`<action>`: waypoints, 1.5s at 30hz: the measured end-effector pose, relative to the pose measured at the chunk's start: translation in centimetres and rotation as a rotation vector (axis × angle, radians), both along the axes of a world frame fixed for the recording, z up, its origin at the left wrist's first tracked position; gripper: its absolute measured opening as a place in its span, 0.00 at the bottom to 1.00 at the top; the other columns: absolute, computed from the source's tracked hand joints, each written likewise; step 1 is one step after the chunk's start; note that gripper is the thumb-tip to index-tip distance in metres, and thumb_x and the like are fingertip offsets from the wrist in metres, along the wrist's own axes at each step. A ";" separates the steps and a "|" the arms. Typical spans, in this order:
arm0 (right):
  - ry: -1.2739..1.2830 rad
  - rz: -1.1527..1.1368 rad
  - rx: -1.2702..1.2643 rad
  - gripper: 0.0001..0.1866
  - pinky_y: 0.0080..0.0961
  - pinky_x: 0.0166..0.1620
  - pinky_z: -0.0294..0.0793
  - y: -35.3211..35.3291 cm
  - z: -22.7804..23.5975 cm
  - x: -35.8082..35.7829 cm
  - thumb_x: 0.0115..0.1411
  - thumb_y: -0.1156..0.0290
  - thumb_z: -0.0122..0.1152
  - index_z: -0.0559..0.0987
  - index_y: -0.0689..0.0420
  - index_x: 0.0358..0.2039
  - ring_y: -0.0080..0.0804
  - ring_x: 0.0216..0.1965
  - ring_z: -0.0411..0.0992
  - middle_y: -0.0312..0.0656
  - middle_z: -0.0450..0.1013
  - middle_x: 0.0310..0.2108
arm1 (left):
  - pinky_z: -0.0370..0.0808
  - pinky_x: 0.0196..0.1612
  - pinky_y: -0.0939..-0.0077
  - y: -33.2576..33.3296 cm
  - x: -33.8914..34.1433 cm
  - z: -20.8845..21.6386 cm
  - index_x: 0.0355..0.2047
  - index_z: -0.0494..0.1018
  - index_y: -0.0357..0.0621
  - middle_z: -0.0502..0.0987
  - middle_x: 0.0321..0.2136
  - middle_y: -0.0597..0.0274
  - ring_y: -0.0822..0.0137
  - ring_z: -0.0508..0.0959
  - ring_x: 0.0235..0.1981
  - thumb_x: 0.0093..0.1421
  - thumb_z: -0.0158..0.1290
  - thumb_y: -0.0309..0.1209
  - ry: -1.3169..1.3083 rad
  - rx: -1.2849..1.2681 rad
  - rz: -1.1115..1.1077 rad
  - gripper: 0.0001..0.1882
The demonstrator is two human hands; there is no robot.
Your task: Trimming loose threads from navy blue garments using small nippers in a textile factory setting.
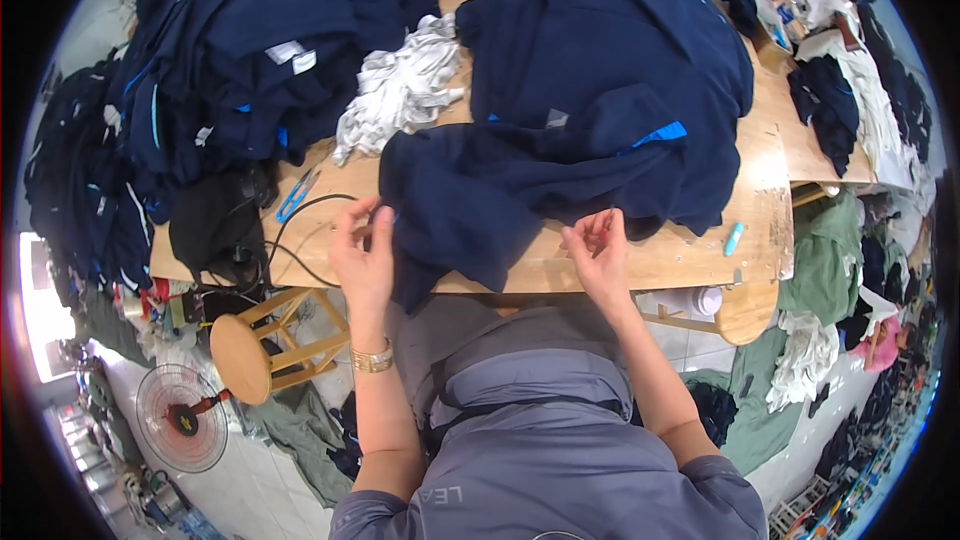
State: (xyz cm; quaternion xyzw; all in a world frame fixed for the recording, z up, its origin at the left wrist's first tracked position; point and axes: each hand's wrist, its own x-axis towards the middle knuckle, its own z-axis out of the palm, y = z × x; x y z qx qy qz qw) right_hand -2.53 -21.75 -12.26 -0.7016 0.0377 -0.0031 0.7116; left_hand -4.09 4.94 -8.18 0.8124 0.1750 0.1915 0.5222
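A navy garment (470,195) with a bright blue patch lies bunched at the table's near edge, part of it hanging over toward my lap. My left hand (363,252) is at its left edge, thumb and fingers closed on the cloth there. Just past the lower right part of the garment, my right hand (600,252) has its fingers curled in toward the thumb. Whatever those fingertips hold, if anything, is too small to make out. More navy cloth (610,50) is spread flat behind the bunched piece.
A big pile of navy garments (250,50) covers the table's left side. White cloth strips (400,85) lie beside it. Blue thread snips (296,196), a black cable (285,230) and a teal marker-like object (734,239) rest on the wooden table (765,180). Stools (240,360) and a fan (182,418) stand below.
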 end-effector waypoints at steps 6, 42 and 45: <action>-0.340 0.311 -0.541 0.19 0.25 0.29 0.68 4.9 0.6 -0.4 0.47 0.70 0.66 0.64 0.58 0.34 0.32 0.25 0.67 0.42 0.65 0.26 | 0.70 0.37 0.72 -1.8 -1.7 0.0 0.35 0.73 0.39 0.74 0.30 0.59 0.62 0.73 0.34 0.47 0.61 0.32 -0.007 0.245 -0.019 0.16; -0.219 -0.115 -0.667 0.16 0.20 0.21 0.60 -4.9 3.9 3.6 0.52 0.72 0.63 0.61 0.58 0.26 0.24 0.16 0.59 0.36 0.61 0.15 | 0.71 0.40 0.72 -1.4 6.1 -2.0 0.42 0.68 0.30 0.76 0.35 0.48 0.59 0.75 0.34 0.51 0.58 0.44 0.190 0.110 -0.153 0.28; -0.239 -0.107 -0.717 0.15 0.28 0.22 0.64 -3.2 4.8 3.9 0.52 0.69 0.63 0.63 0.59 0.27 0.36 0.16 0.64 0.43 0.64 0.16 | 0.71 0.38 0.75 -0.6 6.6 -3.4 0.38 0.71 0.33 0.77 0.30 0.56 0.66 0.76 0.32 0.55 0.55 0.42 0.171 -0.224 -0.182 0.22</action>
